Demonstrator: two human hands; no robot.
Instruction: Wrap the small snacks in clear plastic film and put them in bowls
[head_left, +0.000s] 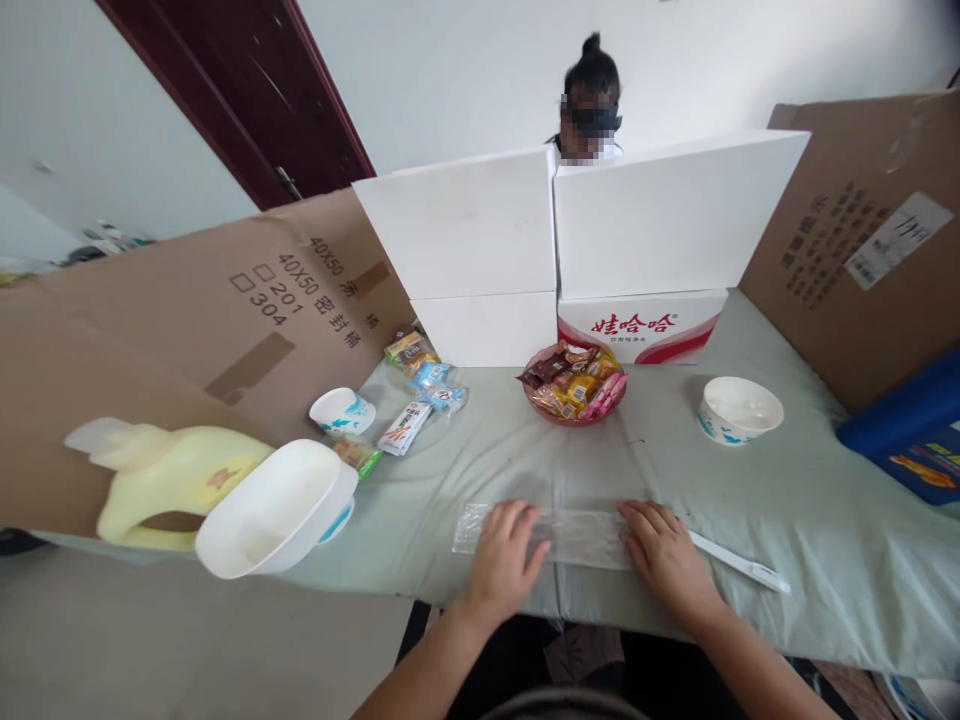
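A clear plastic bag point(585, 538) lies flat on the cloth near the table's front edge, stretched sideways. My left hand point(504, 558) rests on its left part, with fingers lying flat and the thumb apart. On the bag's right end lies my right hand point(670, 560), its fingers slightly bent and pressing down from above. Both hands look open. A thin white stick-like tool point(742, 562) lies just right of my right hand, its left end partly hidden by that hand. Beyond the bag stands a pink bowl point(570, 420) filled with small wrapped snacks point(577, 380).
White boxes point(480, 250) form a wall at the back, with a person point(592, 90) behind. Paper bowls point(741, 410) stand right and left. Snack packets point(439, 385), a white container point(277, 510) and a yellow jug point(180, 470) are left; a blue bottle point(911, 430) is right.
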